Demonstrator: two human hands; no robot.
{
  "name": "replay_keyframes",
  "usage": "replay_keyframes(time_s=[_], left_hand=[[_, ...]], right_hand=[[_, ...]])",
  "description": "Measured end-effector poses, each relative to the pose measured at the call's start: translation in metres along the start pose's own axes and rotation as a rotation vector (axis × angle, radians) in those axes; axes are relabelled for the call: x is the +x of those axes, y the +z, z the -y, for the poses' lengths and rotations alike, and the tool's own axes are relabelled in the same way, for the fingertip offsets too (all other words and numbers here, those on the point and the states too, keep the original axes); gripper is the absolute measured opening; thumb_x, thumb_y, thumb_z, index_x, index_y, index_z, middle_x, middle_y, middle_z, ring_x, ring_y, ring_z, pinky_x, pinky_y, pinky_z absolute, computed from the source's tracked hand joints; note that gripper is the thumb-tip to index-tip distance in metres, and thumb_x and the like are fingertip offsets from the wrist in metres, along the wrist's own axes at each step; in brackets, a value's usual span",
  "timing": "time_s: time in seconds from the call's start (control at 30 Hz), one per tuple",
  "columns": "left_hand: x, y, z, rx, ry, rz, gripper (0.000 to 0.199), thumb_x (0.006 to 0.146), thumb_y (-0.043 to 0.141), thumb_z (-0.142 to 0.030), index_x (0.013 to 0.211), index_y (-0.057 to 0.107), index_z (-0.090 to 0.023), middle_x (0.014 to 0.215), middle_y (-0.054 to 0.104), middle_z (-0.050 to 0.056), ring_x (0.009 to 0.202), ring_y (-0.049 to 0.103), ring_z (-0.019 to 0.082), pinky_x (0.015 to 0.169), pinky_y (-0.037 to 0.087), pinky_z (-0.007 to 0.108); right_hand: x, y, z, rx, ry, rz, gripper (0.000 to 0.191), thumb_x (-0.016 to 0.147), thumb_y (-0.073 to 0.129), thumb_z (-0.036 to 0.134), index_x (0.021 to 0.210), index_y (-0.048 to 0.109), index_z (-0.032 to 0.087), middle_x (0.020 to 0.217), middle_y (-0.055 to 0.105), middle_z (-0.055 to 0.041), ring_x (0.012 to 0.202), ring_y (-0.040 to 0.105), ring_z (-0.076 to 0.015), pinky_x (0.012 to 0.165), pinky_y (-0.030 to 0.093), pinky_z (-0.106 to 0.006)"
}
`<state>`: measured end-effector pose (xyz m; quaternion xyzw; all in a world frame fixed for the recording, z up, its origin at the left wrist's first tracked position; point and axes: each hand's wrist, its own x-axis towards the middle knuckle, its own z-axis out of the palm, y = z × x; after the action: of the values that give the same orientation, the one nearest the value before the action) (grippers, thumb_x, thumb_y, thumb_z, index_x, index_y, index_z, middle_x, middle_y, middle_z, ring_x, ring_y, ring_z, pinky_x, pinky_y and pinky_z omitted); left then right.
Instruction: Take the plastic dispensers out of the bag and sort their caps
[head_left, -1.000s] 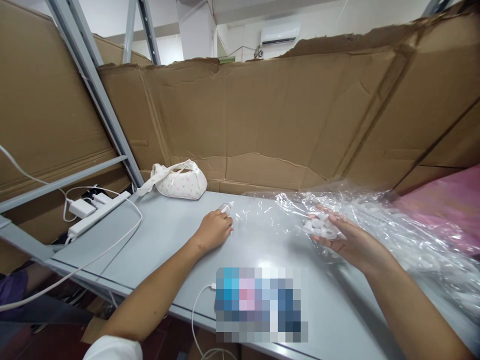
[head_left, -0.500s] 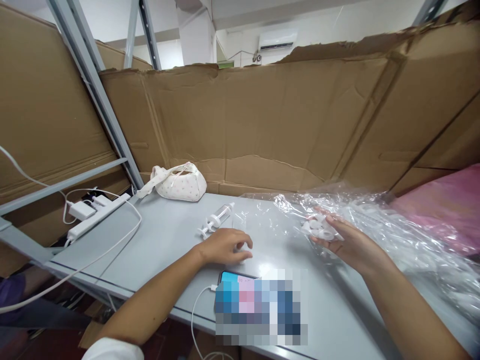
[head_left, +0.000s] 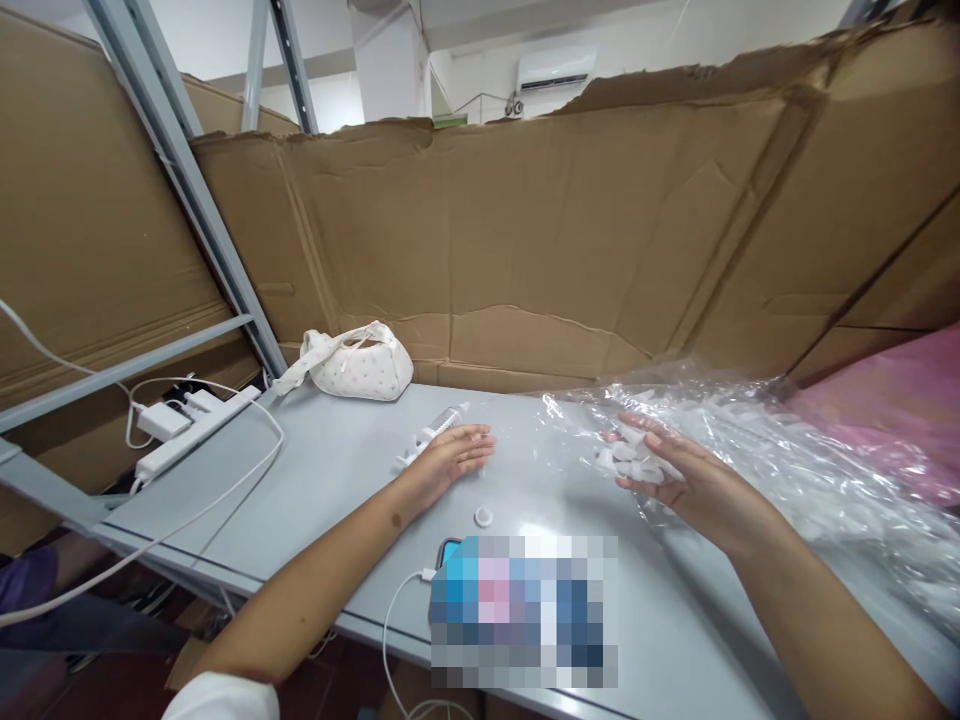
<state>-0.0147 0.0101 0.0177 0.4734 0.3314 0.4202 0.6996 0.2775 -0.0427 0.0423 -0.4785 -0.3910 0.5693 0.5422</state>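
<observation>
I see clear plastic syringe (head_left: 437, 432) lying flat, tip pointing far-right | small white plastic ring (head_left: 484, 517) flat on table, nearer | white plastic caps (head_left: 624, 460) heaped in upturned palm

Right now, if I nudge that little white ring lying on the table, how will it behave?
The white ring looks tiny and thin, so probably very light. It lies flat on the smooth grey table, so it would likely slide; tipped on edge, it could roll. Pinching it up flat may be fiddly.
</observation>
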Motion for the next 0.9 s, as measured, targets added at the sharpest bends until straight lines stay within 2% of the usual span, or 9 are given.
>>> replay_keyframes(time_s=[0.13, 0.2, 0.3, 0.37, 0.47, 0.57, 0.67, 0.77, 0.9], left_hand=[[0.001, 0.002, 0.004, -0.08, -0.054, 0.08, 0.02, 0.079, 0.065, -0.026, 0.092, 0.061, -0.012, 0.119, 0.061, 0.017, 0.111, 0.059, 0.024, 0.102, 0.039, 0.041], [0.003, 0.003, 0.007, -0.091, -0.094, 0.068, 0.014, 0.079, 0.065, -0.022, 0.085, 0.057, -0.013, 0.119, 0.061, 0.017, 0.108, 0.061, 0.024, 0.101, 0.04, 0.042], [0.005, 0.003, 0.012, -0.117, -0.145, 0.031, 0.012, 0.08, 0.062, -0.017, 0.08, 0.051, -0.014, 0.119, 0.061, 0.017, 0.103, 0.063, 0.023, 0.099, 0.042, 0.043], [0.006, 0.003, 0.014, -0.148, -0.164, 0.008, 0.012, 0.081, 0.06, -0.016, 0.078, 0.048, -0.015, 0.117, 0.061, 0.017, 0.1, 0.064, 0.022, 0.098, 0.043, 0.044], [0.007, 0.002, 0.015, -0.19, -0.176, 0.001, 0.011, 0.082, 0.056, -0.014, 0.077, 0.046, -0.015, 0.115, 0.062, 0.017, 0.098, 0.065, 0.023, 0.097, 0.042, 0.045], [0.008, 0.002, 0.014, -0.22, -0.18, 0.007, 0.011, 0.082, 0.055, -0.011, 0.076, 0.046, -0.014, 0.114, 0.062, 0.016, 0.095, 0.066, 0.022, 0.098, 0.042, 0.045], [0.009, 0.001, 0.014, -0.243, -0.179, 0.004, 0.013, 0.082, 0.054, -0.009, 0.074, 0.045, -0.014, 0.112, 0.063, 0.015, 0.09, 0.066, 0.02, 0.099, 0.041, 0.046], [0.009, 0.001, 0.014, -0.258, -0.181, 0.001, 0.013, 0.082, 0.053, -0.008, 0.074, 0.045, -0.014, 0.111, 0.062, 0.015, 0.086, 0.067, 0.019, 0.098, 0.042, 0.047], [0.008, 0.002, 0.015, -0.266, -0.182, 0.019, 0.013, 0.081, 0.054, -0.01, 0.074, 0.045, -0.014, 0.116, 0.06, 0.015, 0.086, 0.066, 0.019, 0.097, 0.042, 0.047]], right_hand=[[-0.002, 0.003, -0.002, -0.043, 0.003, 0.032, 0.037, 0.076, 0.068, 0.035, 0.113, 0.064, 0.032, 0.111, 0.068, -0.0044, 0.1, 0.064, -0.0245, 0.07, 0.061, -0.034], [-0.002, 0.005, -0.003, -0.049, -0.015, 0.037, 0.038, 0.076, 0.069, 0.036, 0.113, 0.064, 0.032, 0.102, 0.07, -0.0047, 0.098, 0.064, -0.0249, 0.072, 0.061, -0.037], [-0.003, 0.005, -0.004, -0.055, -0.073, 0.039, 0.044, 0.075, 0.07, 0.036, 0.118, 0.061, 0.032, 0.079, 0.069, -0.0011, 0.081, 0.067, -0.0217, 0.079, 0.059, -0.044], [-0.002, 0.004, -0.004, -0.05, -0.132, 0.046, 0.046, 0.075, 0.07, 0.036, 0.12, 0.06, 0.032, 0.071, 0.067, 0.0018, 0.073, 0.068, -0.0196, 0.086, 0.056, -0.047], [0.0, 0.003, -0.006, -0.057, -0.201, 0.05, 0.045, 0.075, 0.069, 0.038, 0.119, 0.06, 0.033, 0.093, 0.071, -0.0007, 0.088, 0.068, -0.0232, 0.094, 0.051, -0.047], [0.001, 0.005, -0.008, -0.099, -0.229, 0.047, 0.044, 0.073, 0.07, 0.041, 0.116, 0.062, 0.033, 0.118, 0.066, -0.0037, 0.113, 0.058, -0.0288, 0.097, 0.049, -0.045], [0.0, 0.009, -0.01, -0.111, -0.231, 0.05, 0.046, 0.067, 0.075, 0.043, 0.111, 0.064, 0.034, 0.121, 0.064, -0.004, 0.123, 0.05, -0.0301, 0.102, 0.043, -0.046], [-0.001, 0.015, -0.013, -0.098, -0.184, 0.024, 0.049, 0.061, 0.08, 0.042, 0.107, 0.066, 0.033, 0.126, 0.062, -0.0037, 0.125, 0.047, -0.0303, 0.106, 0.038, -0.046], [-0.001, 0.024, -0.023, -0.052, -0.097, 0.087, 0.053, 0.066, 0.078, 0.038, 0.116, 0.061, 0.031, 0.127, 0.06, -0.0056, 0.121, 0.052, -0.0284, 0.103, 0.041, -0.045]])
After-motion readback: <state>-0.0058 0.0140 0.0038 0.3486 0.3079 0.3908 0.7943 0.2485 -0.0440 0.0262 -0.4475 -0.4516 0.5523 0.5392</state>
